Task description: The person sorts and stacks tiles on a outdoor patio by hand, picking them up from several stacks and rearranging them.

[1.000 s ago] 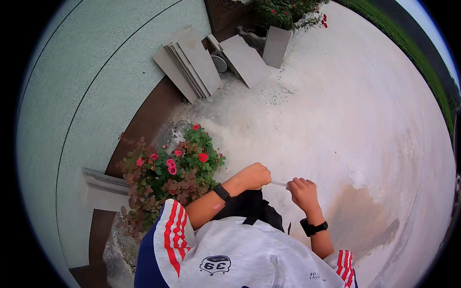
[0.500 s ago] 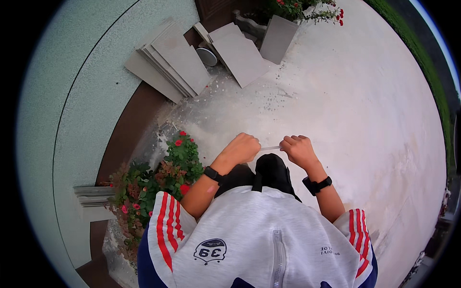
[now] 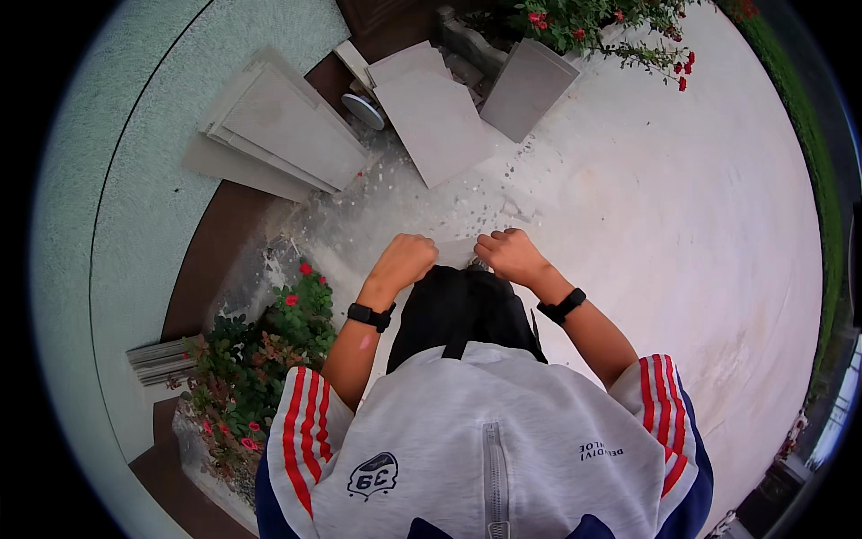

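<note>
My left hand (image 3: 406, 259) and my right hand (image 3: 512, 254) are both closed, held out in front of my dark trousers a short gap apart. Between the two fists runs a thin pale strip (image 3: 456, 251), one end in each hand. It hardly stands out against the light ground, and its ends are hidden in my fingers. Whether it is tape, cord or plastic cannot be told. Each wrist wears a black band.
Beige slabs (image 3: 283, 126) lean at the wall on the far left, with more slabs (image 3: 431, 117) beside a round white-topped object (image 3: 363, 111). Red-flowered bushes grow at near left (image 3: 260, 359) and at the back (image 3: 584, 27). Pale paving (image 3: 682, 225) spreads to the right.
The view has shifted, so the slabs and near bush sit further left. Both hands have moved left in the picture and remain closed. The strip between them looks fainter now.
</note>
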Motion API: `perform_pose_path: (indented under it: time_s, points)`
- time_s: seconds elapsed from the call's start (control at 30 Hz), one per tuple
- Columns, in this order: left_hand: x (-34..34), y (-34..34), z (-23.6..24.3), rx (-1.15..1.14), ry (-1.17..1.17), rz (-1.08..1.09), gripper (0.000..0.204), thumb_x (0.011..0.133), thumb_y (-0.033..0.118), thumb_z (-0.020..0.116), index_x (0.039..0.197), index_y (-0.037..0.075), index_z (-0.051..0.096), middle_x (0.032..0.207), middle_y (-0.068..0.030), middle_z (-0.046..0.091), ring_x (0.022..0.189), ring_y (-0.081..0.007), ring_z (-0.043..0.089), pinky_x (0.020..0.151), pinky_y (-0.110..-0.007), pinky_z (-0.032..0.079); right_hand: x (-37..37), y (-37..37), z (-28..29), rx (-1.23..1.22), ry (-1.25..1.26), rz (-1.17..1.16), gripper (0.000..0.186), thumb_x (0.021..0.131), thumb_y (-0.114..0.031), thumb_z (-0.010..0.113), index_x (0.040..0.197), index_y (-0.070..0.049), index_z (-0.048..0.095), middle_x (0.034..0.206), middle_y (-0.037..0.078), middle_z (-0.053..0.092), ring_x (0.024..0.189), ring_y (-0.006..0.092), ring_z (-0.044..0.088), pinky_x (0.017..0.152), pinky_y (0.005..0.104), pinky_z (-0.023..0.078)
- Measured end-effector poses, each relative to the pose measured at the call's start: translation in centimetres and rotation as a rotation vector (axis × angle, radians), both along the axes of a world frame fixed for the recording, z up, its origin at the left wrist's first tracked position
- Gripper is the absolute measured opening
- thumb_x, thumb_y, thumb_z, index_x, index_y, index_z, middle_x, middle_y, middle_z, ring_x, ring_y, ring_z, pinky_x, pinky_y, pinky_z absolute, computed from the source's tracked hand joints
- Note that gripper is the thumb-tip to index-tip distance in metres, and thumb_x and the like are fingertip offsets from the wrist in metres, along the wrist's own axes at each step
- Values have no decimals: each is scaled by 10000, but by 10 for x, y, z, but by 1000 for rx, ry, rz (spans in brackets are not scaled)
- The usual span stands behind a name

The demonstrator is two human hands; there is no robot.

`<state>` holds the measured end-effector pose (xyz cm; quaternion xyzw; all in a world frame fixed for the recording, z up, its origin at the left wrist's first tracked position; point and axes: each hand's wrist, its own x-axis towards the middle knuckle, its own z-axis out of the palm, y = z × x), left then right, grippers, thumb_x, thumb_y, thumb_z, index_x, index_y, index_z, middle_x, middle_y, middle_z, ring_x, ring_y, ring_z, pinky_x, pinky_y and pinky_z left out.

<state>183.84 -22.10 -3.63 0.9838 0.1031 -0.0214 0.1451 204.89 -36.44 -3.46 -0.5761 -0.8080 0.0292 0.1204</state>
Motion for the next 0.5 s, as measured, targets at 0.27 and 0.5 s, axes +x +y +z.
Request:
perform_pose_path:
  time_s: [0.27,0.5]
  points:
    - [106,71,-82,-178,76,179,117,720,123,674,687,19,631,771,-139,638,785,-343,623,699,-440,495,120,114,-58,-64,-64,156,112,717,-28,599,786,-90,536,750,28,527,669,200,586,534,324,474]
    - [178,114,-143,-270,203,209,96,725,66,585,663,15,638,765,-159,644,774,-349,627,714,-445,503,190,168,-123,-206,-56,224,169,688,-47,627,817,-86,525,814,36,532,715,210,593,558,328,483]
